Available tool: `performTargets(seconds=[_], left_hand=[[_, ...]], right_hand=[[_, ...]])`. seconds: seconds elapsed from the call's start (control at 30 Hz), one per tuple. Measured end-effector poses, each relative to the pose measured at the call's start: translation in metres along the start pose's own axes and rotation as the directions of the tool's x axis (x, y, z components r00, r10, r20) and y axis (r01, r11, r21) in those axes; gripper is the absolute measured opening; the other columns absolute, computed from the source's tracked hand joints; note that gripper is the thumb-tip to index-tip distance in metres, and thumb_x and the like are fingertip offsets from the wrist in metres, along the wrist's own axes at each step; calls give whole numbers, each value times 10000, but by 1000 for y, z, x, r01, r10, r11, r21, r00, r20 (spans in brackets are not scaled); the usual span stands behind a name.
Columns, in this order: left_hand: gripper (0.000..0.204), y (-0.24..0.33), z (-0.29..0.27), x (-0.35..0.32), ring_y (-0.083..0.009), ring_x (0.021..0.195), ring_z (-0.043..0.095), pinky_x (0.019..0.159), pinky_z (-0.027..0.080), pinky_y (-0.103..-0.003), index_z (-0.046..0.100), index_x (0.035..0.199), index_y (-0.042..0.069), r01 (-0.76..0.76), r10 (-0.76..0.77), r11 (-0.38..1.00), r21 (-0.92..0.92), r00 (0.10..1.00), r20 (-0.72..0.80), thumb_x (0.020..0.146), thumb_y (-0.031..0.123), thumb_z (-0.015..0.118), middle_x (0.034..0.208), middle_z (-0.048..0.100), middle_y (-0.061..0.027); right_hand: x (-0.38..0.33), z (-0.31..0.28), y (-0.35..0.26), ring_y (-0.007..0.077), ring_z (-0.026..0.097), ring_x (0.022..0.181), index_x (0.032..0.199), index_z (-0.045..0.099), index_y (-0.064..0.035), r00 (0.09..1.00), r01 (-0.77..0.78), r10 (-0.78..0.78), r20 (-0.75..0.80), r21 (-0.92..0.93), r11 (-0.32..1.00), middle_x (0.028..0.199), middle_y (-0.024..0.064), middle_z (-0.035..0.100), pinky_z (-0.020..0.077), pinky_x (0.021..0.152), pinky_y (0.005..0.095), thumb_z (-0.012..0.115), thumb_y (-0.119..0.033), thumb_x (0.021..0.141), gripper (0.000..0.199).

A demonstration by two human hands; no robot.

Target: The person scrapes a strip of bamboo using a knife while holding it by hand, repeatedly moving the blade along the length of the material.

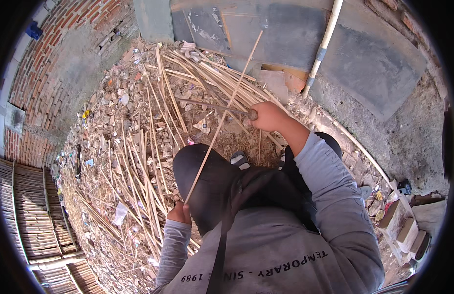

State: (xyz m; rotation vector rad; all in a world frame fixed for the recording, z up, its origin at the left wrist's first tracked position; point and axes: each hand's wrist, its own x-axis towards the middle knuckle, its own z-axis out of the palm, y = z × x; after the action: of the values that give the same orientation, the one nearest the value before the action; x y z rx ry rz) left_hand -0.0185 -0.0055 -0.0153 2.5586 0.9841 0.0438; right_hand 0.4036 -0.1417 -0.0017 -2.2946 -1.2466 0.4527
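Splitting a long bamboo strip (222,115) running from near left to far middle: left hand (180,213) fisted around its near end, right hand (267,115) clenched on a blade handle (222,108) crossing it. Keep strokes shallow, directed away over the strip pile (139,161).

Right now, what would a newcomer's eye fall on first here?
First, the long thin bamboo strip slanting up the middle, its low end held in the left hand. Next, the right hand closed round a knife handle, its dark blade crossing the strip. Beyond lies a heap of split bamboo strips on rubble.
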Motion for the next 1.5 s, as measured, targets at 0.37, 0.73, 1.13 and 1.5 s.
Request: performTargets(seconds=[0.37, 0.73, 1.13, 1.5], left_hand=[[186, -8, 11, -5, -475, 611, 573, 524, 435, -541, 509, 944, 50, -18, 21, 999, 47, 998, -51, 946, 234, 484, 646, 576, -249], [239, -3, 0, -7, -466, 649, 586, 558, 426, -540, 536, 893, 56, 35, -34, 999, 40, 999, -35, 955, 275, 465, 657, 585, -242], [224, -15, -3, -8, -466, 594, 575, 530, 433, -534, 514, 838, 43, 53, -54, 997, 58, 998, 13, 938, 243, 503, 609, 567, -240], [292, -12, -12, -4, -469, 599, 566, 536, 428, -519, 512, 794, 38, -5, 5, 1000, -1, 1000, 22, 957, 277, 472, 591, 551, -240]], right_hand=[[-14, -7, -11, 352, 638, 786, 878, 667, -68, 994, 32, -33, 108, 9, 999, 784, 177, 646, 502, 699, 453, 685, -215, 687, 242], [-5, -2, -9, 337, 637, 912, 930, 671, -111, 981, 4, 14, 193, -90, 996, 929, 147, 669, 516, 766, 434, 664, -220, 708, 248], [7, 19, 25, 379, 636, 819, 903, 664, -55, 995, -65, 67, -72, 32, 997, 834, 182, 662, 509, 733, 445, 647, -217, 693, 266], [3, 28, 21, 368, 637, 831, 921, 664, -52, 997, -80, 80, -5, 30, 996, 874, 182, 666, 511, 755, 424, 661, -251, 688, 306]])
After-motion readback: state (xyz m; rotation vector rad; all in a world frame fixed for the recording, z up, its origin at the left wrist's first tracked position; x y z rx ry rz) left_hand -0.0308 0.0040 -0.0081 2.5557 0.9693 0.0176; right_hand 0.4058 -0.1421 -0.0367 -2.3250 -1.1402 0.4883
